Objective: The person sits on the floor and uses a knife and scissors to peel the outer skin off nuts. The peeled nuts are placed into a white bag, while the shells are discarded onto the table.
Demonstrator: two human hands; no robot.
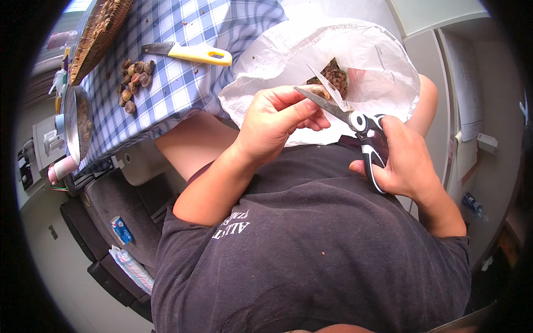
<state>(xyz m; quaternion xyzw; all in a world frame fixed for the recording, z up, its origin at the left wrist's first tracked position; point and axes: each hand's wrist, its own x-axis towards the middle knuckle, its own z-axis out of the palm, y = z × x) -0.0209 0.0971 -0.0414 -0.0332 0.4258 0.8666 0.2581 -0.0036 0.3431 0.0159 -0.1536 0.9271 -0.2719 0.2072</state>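
My right hand (406,156) grips the black-and-white handles of kitchen scissors (359,120), whose blades stand apart. Between those blades sits a small brownish piece (320,92), perhaps a nut or seed, pinched by the fingertips of my left hand (277,118). My fingers partly cover it. Both hands are above a white woven plastic sack (287,54), spread wide between my legs. Brown scraps (335,77) lie inside the sack. On the table to the left, several round brown nuts or seeds (135,79) form a small pile beside a knife with a yellow handle (200,54).
A blue-and-white checked cloth (179,89) covers the table. At its far left are a wicker basket (98,41) and a metal mesh strainer (78,125). A dark sofa (120,204) holds a blue packet (121,229). Pale cabinets (433,100) stand close on the right.
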